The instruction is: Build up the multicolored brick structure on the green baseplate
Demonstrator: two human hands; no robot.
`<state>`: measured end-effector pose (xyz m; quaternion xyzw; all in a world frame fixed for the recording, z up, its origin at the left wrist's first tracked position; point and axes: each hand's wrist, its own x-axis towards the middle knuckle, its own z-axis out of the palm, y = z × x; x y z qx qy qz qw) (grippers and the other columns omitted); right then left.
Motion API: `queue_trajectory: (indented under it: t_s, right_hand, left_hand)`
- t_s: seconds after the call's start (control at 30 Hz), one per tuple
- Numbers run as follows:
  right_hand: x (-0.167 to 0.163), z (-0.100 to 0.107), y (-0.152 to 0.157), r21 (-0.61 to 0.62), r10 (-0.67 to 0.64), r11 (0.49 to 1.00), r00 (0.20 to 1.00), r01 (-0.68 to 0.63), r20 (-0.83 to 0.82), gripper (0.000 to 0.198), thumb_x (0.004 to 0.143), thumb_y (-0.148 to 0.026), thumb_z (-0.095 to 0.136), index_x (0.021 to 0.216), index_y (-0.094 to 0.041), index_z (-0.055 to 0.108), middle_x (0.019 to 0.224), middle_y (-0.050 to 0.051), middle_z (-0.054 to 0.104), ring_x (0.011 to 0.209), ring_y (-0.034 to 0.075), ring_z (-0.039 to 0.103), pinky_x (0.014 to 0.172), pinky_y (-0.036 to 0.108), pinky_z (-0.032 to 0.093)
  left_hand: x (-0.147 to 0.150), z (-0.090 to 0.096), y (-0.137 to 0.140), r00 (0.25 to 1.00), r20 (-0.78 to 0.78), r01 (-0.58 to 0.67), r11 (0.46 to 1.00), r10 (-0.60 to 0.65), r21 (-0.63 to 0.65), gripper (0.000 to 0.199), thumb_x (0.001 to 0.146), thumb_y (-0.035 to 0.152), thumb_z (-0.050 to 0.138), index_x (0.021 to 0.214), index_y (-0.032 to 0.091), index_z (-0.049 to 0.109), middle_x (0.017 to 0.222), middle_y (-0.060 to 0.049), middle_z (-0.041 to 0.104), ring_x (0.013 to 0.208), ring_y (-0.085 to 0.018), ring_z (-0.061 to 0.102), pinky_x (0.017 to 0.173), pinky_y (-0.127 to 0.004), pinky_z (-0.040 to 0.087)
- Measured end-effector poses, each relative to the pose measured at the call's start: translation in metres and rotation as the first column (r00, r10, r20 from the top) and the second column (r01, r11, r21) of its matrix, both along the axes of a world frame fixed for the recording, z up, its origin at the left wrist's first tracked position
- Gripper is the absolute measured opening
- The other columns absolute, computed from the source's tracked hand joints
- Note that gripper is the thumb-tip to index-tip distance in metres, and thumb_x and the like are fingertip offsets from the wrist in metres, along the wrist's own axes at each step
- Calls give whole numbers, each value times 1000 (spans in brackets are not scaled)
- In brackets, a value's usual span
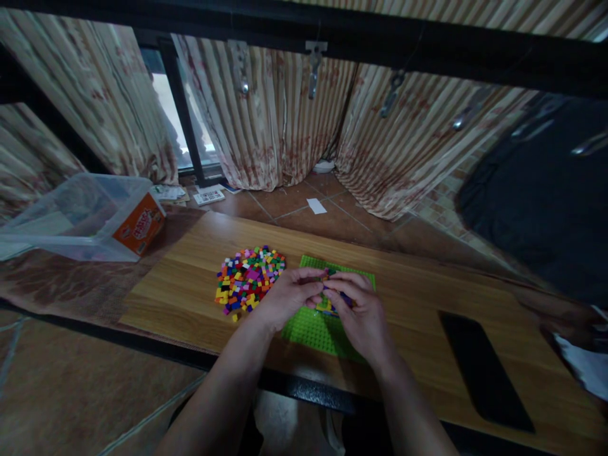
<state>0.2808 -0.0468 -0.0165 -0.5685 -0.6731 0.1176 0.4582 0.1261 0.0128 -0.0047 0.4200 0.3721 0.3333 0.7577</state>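
Over a green studded baseplate point(313, 332), my left hand point(292, 294) and my right hand point(358, 307) meet with their fingers closed together. Between the fingertips show small coloured building bricks point(327, 306), yellow and blue among them, partly hidden by the fingers. I cannot tell whether these bricks are attached to the plate or lifted off it. Left of the plate, close to my left wrist, lies a loose pile of small bricks point(249, 278) in many colours.
The wooden board point(180, 285) lies on a low table. A clear plastic bin point(90, 247) with an orange label stands at the far left. A flat black slab point(484, 367) lies at the right. Metal clips point(313, 69) hang from a dark bar above.
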Motion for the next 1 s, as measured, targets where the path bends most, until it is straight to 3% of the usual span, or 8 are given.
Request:
queue_trajectory:
  t_s: [0.23,0.33,0.47,0.6,0.77,1.0]
  right_hand:
    - [3,-2,0,-18,-31,999,999,30,-27,13,90,-32,62,94,-29,74,106,3,68,101,21,59,91,42,48]
    - [10,-4,2,-35,-136,990,987,134,-81,12,87,-33,64,90,-28,75,106,4,67,103,22,59,91,43,47]
    - [22,-9,6,-70,-261,965,949,252,-176,13,83,-37,67,84,-27,76,109,6,65,108,25,59,95,46,45]
    - [26,-15,7,-142,-228,968,959,205,-167,12,81,-37,68,83,-29,77,117,6,63,111,26,57,95,49,44]
    - [21,-17,7,-149,-223,967,970,208,-92,10,79,-35,69,81,-30,77,118,7,63,113,28,55,96,52,43]
    - [18,-21,11,-192,-274,951,950,243,-153,12,77,-35,68,77,-25,76,114,9,64,109,27,59,94,48,44]
  left_hand:
    - [0,1,0,1000,-25,-10,1000,10,4,33,71,19,76,103,10,70,73,-2,68,56,-8,57,58,-22,43]
    - [0,1,1,997,-76,-7,999,10,33,30,73,20,73,101,10,70,76,-3,69,55,-7,55,56,-22,41]
    - [-1,1,1,987,-160,20,994,-3,110,25,77,23,67,99,11,71,63,2,61,47,-5,44,50,-21,33]
    - [-3,0,1,973,-213,127,979,-91,160,25,81,25,61,99,11,71,57,5,54,48,-6,39,52,-22,30]
    - [-7,-4,1,941,-291,244,942,-172,231,30,83,27,59,106,13,70,59,4,53,56,-9,45,57,-23,32]
    - [-6,-3,0,877,-390,413,854,-280,316,31,86,28,53,108,16,71,61,4,56,56,-11,44,57,-24,32]
